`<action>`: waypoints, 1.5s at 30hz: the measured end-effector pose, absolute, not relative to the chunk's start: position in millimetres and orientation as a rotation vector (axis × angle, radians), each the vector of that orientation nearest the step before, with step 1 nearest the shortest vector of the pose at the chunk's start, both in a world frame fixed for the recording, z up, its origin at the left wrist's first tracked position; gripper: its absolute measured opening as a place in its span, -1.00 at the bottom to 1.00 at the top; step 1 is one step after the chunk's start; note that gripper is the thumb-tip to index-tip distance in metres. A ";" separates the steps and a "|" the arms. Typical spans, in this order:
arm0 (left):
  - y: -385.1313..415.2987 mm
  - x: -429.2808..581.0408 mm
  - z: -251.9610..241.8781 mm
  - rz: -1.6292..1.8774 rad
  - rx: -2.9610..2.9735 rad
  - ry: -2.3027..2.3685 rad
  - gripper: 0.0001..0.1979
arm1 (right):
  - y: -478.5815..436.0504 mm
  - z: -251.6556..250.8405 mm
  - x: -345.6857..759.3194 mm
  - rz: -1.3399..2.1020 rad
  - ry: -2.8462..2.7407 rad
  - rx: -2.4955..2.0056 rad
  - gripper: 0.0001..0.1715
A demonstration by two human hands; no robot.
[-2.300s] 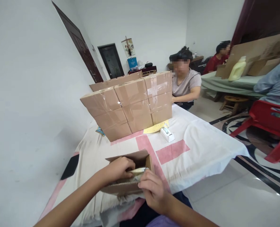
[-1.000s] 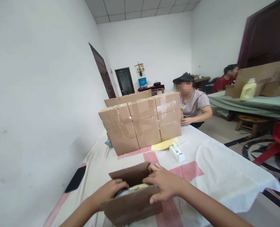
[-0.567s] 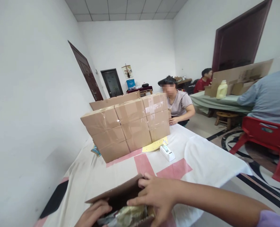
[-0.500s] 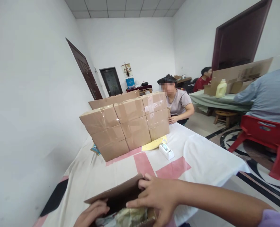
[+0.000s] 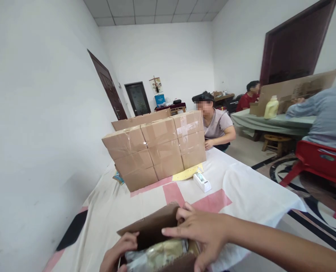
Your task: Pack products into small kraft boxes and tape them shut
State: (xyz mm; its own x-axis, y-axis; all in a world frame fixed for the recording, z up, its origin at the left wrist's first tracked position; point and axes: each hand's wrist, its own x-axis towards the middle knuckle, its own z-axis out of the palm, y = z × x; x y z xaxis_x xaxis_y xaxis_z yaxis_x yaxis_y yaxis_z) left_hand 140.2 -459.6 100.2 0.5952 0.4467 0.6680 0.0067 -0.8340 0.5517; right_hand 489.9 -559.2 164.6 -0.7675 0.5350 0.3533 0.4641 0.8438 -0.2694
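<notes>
An open cardboard box (image 5: 153, 225) is at the near edge of the table, its back flap standing up. Inside lie clear plastic packaging and a pale yellow packet (image 5: 164, 251); I cannot make out what the packet is. My left hand (image 5: 119, 249) grips the box's left rim with curled fingers. Across the right side of the box lies my right hand (image 5: 203, 228), its fingers over the back right rim, the index finger reaching over the opening and the thumb at the near right corner.
Stacked, taped cartons (image 5: 156, 151) form a wall across the table (image 5: 227, 192). Before them are a white tape dispenser (image 5: 202, 183) and a yellow strip (image 5: 187, 173). A co-worker (image 5: 217, 124) sits behind. A black flat object (image 5: 73, 229) lies at left; a red chair (image 5: 323, 162) stands right.
The scene has shifted slightly right in view. More of the box's inside and the yellow packet shows. Both hands stay on the box, with the left one a little further along its rim.
</notes>
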 end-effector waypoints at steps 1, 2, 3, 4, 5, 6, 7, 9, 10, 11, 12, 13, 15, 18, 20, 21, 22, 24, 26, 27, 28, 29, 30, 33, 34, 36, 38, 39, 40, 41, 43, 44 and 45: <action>-457.4 144.8 103.9 1.262 2.296 0.305 -0.59 | -554.8 162.4 493.4 0.300 -2.601 -0.760 0.38; -454.6 148.7 106.7 1.333 2.277 0.281 -0.62 | -551.0 161.4 496.7 0.362 -2.592 -0.772 0.39; -451.7 152.0 108.6 1.380 2.268 0.282 -0.64 | -548.0 161.6 499.6 0.414 -2.568 -0.782 0.37; -448.9 155.0 110.0 1.397 2.265 0.299 -0.66 | -545.7 163.0 502.0 0.450 -2.530 -0.790 0.34; -446.6 158.0 111.2 1.384 2.276 0.303 -0.66 | -543.9 165.3 503.8 0.475 -2.479 -0.782 0.31; -445.0 161.0 112.4 1.351 2.298 0.301 -0.66 | -542.5 167.8 504.8 0.494 -2.420 -0.765 0.27; -444.2 163.9 113.7 1.318 2.325 0.294 -0.65 | -541.1 170.2 505.1 0.504 -2.353 -0.749 0.23; -445.1 168.9 116.6 1.275 2.388 0.275 -0.64 | -538.3 172.1 504.1 0.507 -2.228 -0.716 0.09; -446.4 170.5 117.9 1.262 2.419 0.269 -0.65 | -537.1 170.8 503.2 0.506 -2.168 -0.696 0.00; -448.2 171.2 118.9 1.251 2.449 0.260 -0.68 | -536.5 167.9 502.3 0.510 -2.115 -0.681 -0.08; -450.3 171.2 119.4 1.229 2.479 0.248 -0.70 | -536.7 163.3 501.5 0.518 -2.068 -0.668 -0.14; -452.6 170.8 119.4 1.181 2.511 0.232 -0.70 | -537.8 157.4 501.0 0.529 -2.028 -0.651 -0.18; -458.1 170.9 118.4 1.031 2.562 0.231 -0.66 | -542.8 143.6 500.6 0.569 -1.983 -0.620 -0.20; -467.4 180.2 117.1 0.786 2.548 0.299 -0.45 | -554.7 124.1 499.4 0.604 -1.921 -0.598 -0.18; -472.1 192.1 118.0 0.615 2.539 0.300 -0.38 | -562.0 114.4 496.9 0.598 -1.832 -0.622 -0.22; -473.2 198.1 118.6 0.529 2.545 0.302 -0.42 | -564.7 110.4 495.1 0.591 -1.780 -0.643 -0.27; -473.5 203.1 119.0 0.468 2.550 0.324 -0.50 | -566.8 106.6 493.1 0.584 -1.734 -0.664 -0.34; -471.8 207.8 118.1 0.468 2.541 0.409 -0.64 | -569.1 99.1 488.6 0.564 -1.658 -0.701 -0.49; -468.6 205.0 114.8 0.655 2.490 0.472 -0.68 | -570.1 91.5 484.1 0.538 -1.594 -0.746 -0.63; -467.1 201.4 112.5 0.796 2.450 0.481 -0.70 | -570.5 87.7 482.0 0.526 -1.568 -0.778 -0.68; -465.9 197.3 110.3 0.967 2.393 0.504 -0.71 | -570.8 84.2 479.9 0.518 -1.551 -0.814 -0.72; -465.3 193.1 108.4 1.156 2.320 0.557 -0.72 | -571.2 81.0 477.9 0.505 -1.533 -0.859 -0.75; -465.2 189.5 107.2 1.337 2.241 0.636 -0.72 | -571.4 78.1 476.0 0.486 -1.512 -0.914 -0.76; -468.1 184.4 108.6 1.559 2.274 0.904 -0.75 | -571.5 72.3 471.8 0.424 -1.429 -1.095 -0.50; -469.9 184.7 110.7 1.501 2.418 0.958 -0.72 | -571.1 71.4 470.9 0.419 -1.397 -1.146 -0.40; -474.6 186.7 115.9 1.295 2.763 0.979 -0.56 | -569.3 70.8 470.1 0.456 -1.356 -1.205 -0.30; -481.1 189.0 119.7 1.107 3.010 0.958 -0.49 | -566.0 71.5 469.8 0.510 -1.337 -1.224 -0.29; -485.1 190.1 120.1 1.025 3.089 0.936 -0.48 | -563.6 72.1 469.7 0.531 -1.329 -1.227 -0.31; -489.7 191.5 119.3 0.951 3.145 0.915 -0.49 | -560.7 72.7 469.4 0.545 -1.318 -1.223 -0.33; -494.6 193.5 117.2 0.893 3.184 0.899 -0.49 | -557.4 73.2 468.8 0.555 -1.305 -1.215 -0.35; -504.8 200.3 110.1 0.830 3.211 0.932 -0.47 | -549.9 73.7 466.8 0.562 -1.271 -1.182 -0.39; -509.5 205.2 106.1 0.820 3.204 0.985 -0.42 | -546.1 73.6 465.2 0.566 -1.250 -1.159 -0.40; -513.6 210.9 102.5 0.803 3.185 1.057 -0.37 | -542.5 73.2 463.0 0.575 -1.228 -1.136 -0.41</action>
